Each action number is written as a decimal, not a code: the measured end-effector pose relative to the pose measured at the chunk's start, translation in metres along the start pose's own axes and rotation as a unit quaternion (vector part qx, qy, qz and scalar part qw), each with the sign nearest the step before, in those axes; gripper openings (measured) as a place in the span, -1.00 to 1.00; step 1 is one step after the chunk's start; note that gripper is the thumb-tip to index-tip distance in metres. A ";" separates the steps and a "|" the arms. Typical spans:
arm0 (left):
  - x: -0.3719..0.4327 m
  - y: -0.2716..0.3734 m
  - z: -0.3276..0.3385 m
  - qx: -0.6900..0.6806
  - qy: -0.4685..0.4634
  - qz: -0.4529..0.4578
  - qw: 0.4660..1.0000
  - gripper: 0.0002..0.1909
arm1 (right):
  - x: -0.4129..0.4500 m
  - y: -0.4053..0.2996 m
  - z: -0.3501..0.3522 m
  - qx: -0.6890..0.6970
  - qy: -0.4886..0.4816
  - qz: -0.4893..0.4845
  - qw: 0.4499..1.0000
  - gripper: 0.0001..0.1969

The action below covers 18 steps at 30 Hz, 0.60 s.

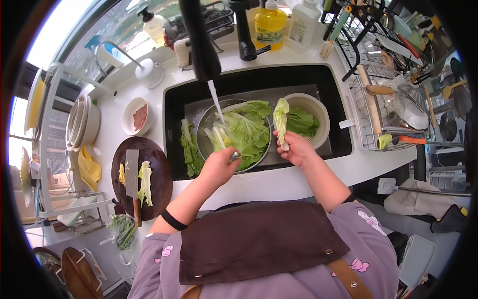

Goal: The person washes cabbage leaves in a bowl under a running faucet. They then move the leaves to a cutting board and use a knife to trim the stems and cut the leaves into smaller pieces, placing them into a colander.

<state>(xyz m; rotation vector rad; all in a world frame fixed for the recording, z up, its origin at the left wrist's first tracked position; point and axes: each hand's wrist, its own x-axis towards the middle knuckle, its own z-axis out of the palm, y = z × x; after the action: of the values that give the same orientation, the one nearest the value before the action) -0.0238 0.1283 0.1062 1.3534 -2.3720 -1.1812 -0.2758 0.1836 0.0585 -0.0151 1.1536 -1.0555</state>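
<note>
My left hand (220,164) is closed around the metal handle of a thin utensil (234,156), perhaps a knife, whose slim shaft slants toward my right hand. Between the fingers of my right hand (297,149) stands a small pale cabbage leaf (281,119), upright. Beneath my left hand, a round metal basin (199,138) holds large green cabbage leaves (248,129) under running water (216,99). Behind my right hand, a cream bowl (324,119) contains dark leafy greens (300,121). More cabbage leaves (190,149) lie in the sink left of the basin.
A cleaver (132,173) and a cabbage piece (145,183) lie on a round chopping board (160,194). A bowl of minced meat (139,116) stands behind it. The black faucet (203,48) overhangs the dark sink (306,71). A wire dish rack (360,97) stands right.
</note>
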 end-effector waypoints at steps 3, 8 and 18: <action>0.015 0.021 0.021 0.085 -0.026 0.070 0.994 -0.78 | -0.009 0.001 -0.016 -0.043 -0.021 -0.051 0.998 -0.73; 0.022 0.053 0.057 0.135 -0.041 0.105 0.984 -0.79 | -0.020 0.007 -0.023 -0.022 0.028 -0.134 0.990 -0.88; 0.043 0.068 0.089 0.213 -0.046 0.125 0.968 -0.79 | -0.050 -0.005 -0.050 0.052 -0.039 -0.158 0.985 -0.89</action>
<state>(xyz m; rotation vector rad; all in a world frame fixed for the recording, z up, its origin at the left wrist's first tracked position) -0.1366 0.1621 0.0843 1.0682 -2.8765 -0.7045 -0.3161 0.2393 0.0746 -0.1623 1.0440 -1.3831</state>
